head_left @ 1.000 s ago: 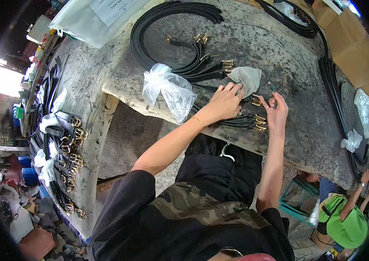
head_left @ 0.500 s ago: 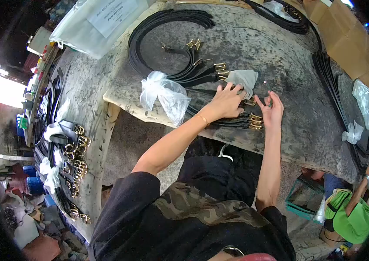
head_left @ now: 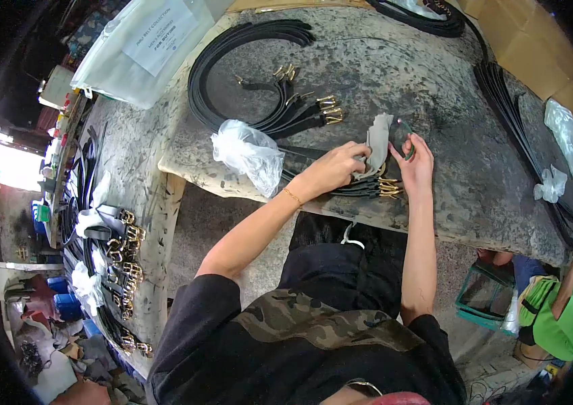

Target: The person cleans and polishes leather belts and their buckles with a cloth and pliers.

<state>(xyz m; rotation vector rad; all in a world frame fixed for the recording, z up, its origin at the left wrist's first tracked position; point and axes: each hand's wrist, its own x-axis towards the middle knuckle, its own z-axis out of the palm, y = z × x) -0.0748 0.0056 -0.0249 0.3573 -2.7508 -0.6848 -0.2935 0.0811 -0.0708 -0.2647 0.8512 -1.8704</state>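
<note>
A grey cloth [head_left: 378, 138] is pinched in the fingers of my left hand [head_left: 342, 167], over the work table. My right hand [head_left: 416, 164], just to its right, has its fingers closed round a thin dark green item [head_left: 406, 128] that curves up from them. Below the cloth, near the table's front edge, lies a bundle of black belts [head_left: 357, 187] with brass-coloured buckles [head_left: 389, 188]. Another group of black belts [head_left: 209, 74] curves behind, its buckles [head_left: 330, 109] to the left of the cloth. A clear plastic bag [head_left: 249, 154] rests left of my left hand.
More black belts [head_left: 512, 135] lie at the right beside plastic bags [head_left: 566, 145] and cardboard [head_left: 529, 50]. A white pouch [head_left: 141, 54] stands at the back left. Buckled belts [head_left: 124, 270] fill the left table. A person in green [head_left: 563, 324] is at the lower right.
My left hand has drawn back to the left and lifted the cloth, which hangs more upright. My right hand's fingers have closed on the thin green item. The view has shifted slightly.
</note>
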